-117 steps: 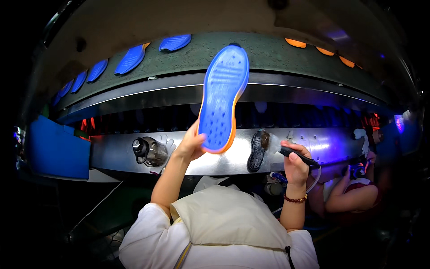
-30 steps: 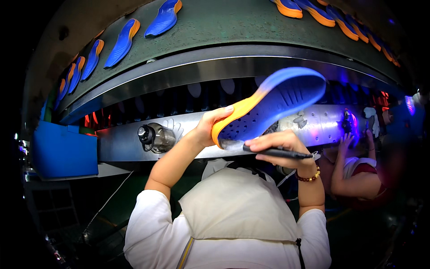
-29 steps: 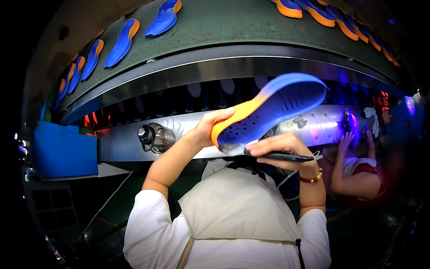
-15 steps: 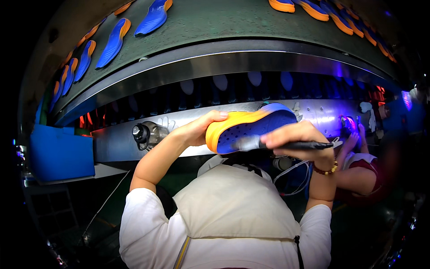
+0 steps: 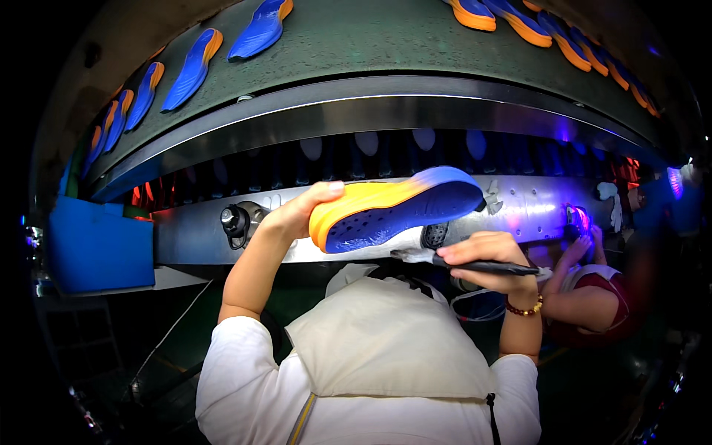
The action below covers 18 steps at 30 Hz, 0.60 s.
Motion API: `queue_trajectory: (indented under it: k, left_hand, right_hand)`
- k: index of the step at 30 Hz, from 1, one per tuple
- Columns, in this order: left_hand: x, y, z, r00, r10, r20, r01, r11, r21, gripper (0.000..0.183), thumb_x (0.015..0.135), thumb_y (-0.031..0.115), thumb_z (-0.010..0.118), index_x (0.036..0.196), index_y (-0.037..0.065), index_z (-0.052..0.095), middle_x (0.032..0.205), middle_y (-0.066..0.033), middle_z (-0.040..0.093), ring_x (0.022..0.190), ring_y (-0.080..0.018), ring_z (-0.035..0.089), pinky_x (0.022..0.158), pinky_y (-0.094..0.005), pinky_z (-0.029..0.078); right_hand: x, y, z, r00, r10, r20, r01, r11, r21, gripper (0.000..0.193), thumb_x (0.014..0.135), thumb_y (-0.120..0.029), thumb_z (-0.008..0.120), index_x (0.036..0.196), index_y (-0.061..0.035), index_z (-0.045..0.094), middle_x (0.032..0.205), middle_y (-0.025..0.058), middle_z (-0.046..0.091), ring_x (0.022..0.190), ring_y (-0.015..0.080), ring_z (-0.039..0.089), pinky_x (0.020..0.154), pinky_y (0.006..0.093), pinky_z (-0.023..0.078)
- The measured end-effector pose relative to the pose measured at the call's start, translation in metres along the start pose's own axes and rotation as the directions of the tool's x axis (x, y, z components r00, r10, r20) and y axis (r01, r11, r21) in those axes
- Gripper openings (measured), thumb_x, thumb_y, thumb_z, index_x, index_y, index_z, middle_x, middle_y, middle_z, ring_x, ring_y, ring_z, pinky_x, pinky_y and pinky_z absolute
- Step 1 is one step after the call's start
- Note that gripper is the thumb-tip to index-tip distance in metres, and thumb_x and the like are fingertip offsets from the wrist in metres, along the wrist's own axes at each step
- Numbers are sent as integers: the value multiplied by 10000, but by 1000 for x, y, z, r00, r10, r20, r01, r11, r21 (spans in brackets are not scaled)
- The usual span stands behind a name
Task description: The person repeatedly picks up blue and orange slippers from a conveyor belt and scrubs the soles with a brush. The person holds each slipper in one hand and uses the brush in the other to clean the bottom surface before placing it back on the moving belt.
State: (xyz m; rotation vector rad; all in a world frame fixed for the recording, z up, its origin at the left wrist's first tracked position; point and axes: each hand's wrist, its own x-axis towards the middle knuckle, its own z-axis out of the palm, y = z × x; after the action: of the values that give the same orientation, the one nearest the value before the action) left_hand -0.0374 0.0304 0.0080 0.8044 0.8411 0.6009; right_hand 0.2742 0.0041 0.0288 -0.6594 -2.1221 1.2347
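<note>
Left hand (image 5: 308, 208): grip closed on orange end of blue-orange sole (image 5: 415, 211), held over metal table (image 5: 534, 204). Right hand (image 5: 489, 256): grip closed on brush (image 5: 415, 256), bristles near sole. Sole partly blocks black perforated piece (image 5: 434, 236); left wrist side partly covers bottle (image 5: 233, 221). Blue box (image 5: 100, 245) at left; more soles (image 5: 194, 68) on green belt (image 5: 371, 37); co-worker's hands (image 5: 581, 248) right.

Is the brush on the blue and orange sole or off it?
Off. In the picture, the brush in the right hand ends below the sole, with shiny metal table showing between.
</note>
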Motion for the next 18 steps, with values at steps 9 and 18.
queue_trajectory:
  k: [9, 18]
  left_hand:
    - [74, -60, 31, 909, 378, 176, -144, 682, -717, 988, 685, 815, 112, 1304, 77, 336, 1237, -199, 442, 1140, -308, 453, 963, -469, 347]
    - [59, -44, 20, 922, 369, -121, -352, 662, -662, 938, 710, 795, 163, 1207, 47, 431, 1046, -198, 556, 995, -355, 534, 854, -491, 441]
  right_hand:
    - [29, 38, 25, 895, 126, -428, -60, 985, 163, 154, 680, 28, 632, 834, 18, 641, 847, 128, 619, 815, 188, 584, 748, 290, 456]
    - [22, 1, 59, 962, -269, -41, 245, 922, -298, 165, 563, -19, 651, 709, -53, 583, 706, 46, 593, 699, 214, 594, 625, 312, 472]
